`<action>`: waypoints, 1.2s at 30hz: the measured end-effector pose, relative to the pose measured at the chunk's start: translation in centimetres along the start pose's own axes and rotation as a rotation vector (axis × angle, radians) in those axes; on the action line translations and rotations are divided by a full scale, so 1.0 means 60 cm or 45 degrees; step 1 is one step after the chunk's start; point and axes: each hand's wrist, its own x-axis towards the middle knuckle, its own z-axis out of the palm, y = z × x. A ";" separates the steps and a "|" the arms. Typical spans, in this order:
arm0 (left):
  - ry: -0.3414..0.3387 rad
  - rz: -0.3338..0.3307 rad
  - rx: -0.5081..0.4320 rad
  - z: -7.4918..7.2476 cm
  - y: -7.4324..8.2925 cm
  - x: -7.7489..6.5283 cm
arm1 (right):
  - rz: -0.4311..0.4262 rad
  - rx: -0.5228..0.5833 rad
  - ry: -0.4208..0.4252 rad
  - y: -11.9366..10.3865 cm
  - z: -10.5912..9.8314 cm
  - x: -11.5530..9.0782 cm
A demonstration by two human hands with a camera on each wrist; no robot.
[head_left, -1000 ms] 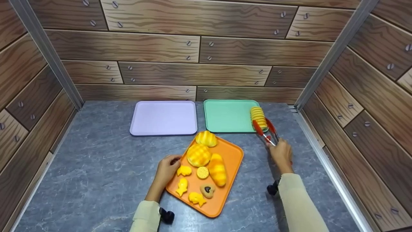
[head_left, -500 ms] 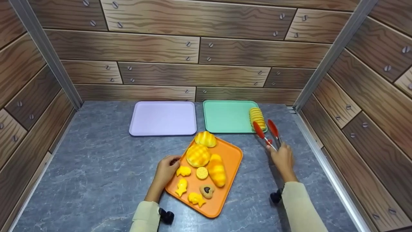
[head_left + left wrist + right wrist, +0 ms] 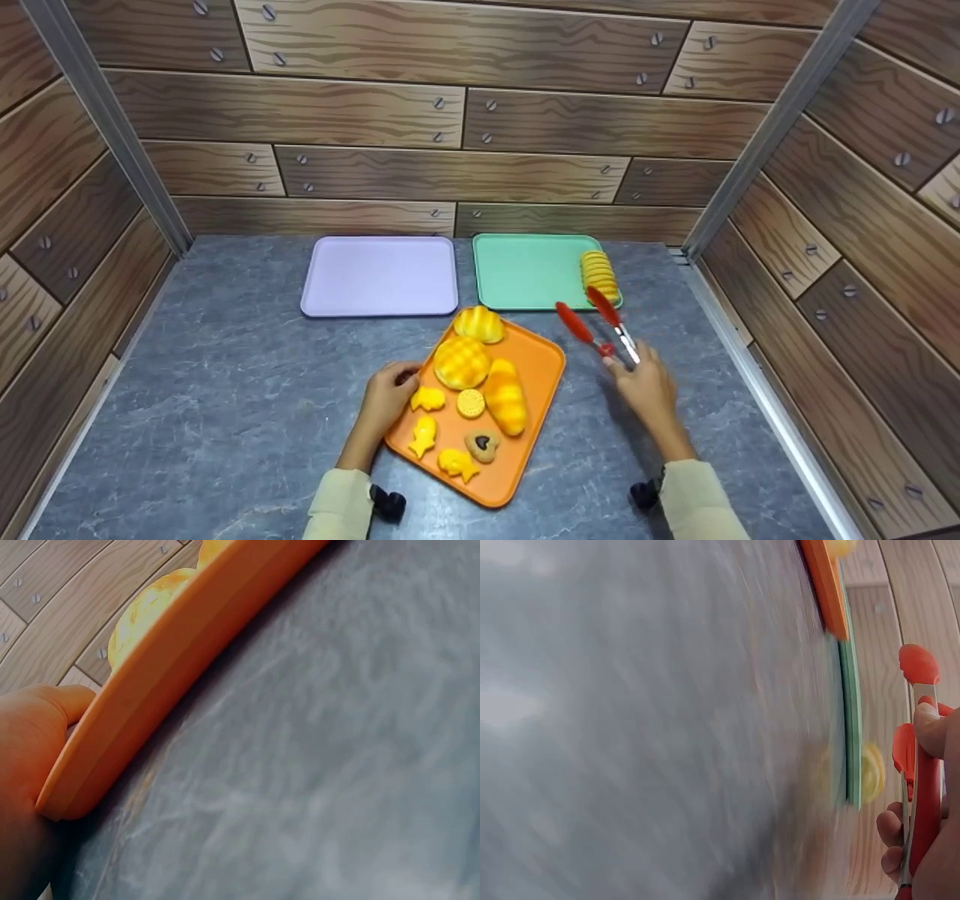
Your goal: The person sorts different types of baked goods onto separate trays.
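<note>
My left hand (image 3: 388, 396) holds the left edge of an orange tray (image 3: 541, 367), its thumb at the rim in the left wrist view. On the tray lie a croissant-shaped toy bread (image 3: 507, 397), a round crosshatched bun (image 3: 462, 362), a ridged bun (image 3: 480, 325), a round cracker (image 3: 471, 403), a heart cookie (image 3: 481, 445) and several yellow fish crackers (image 3: 424, 436). My right hand (image 3: 646, 390) grips red-tipped tongs (image 3: 628, 345); their tips stand apart with nothing between them, near the green tray's front right corner. A ridged yellow bread roll (image 3: 598, 274) lies at that tray's right end.
The green tray (image 3: 529, 271) and a bare lilac tray (image 3: 380, 276) stand side by side at the back of the grey tabletop (image 3: 225, 390). Wood-patterned walls (image 3: 375, 172) enclose the back and both sides, with metal rails at the corners.
The tongs have come off the ridged bread roll, spread, and swung left and toward the front with my right hand. The roll stays on the green tray. My left hand stays put.
</note>
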 end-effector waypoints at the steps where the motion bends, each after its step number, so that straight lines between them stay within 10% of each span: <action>1: 0.000 -0.001 0.002 0.000 0.001 0.000 | -0.004 0.011 -0.020 -0.006 0.001 -0.005; 15: 0.001 -0.020 0.027 -0.001 0.001 0.000 | -0.118 0.068 -0.183 -0.079 0.029 -0.054; 36: 0.004 -0.004 0.006 -0.001 0.002 -0.002 | -0.317 -0.026 -0.223 -0.113 0.067 -0.033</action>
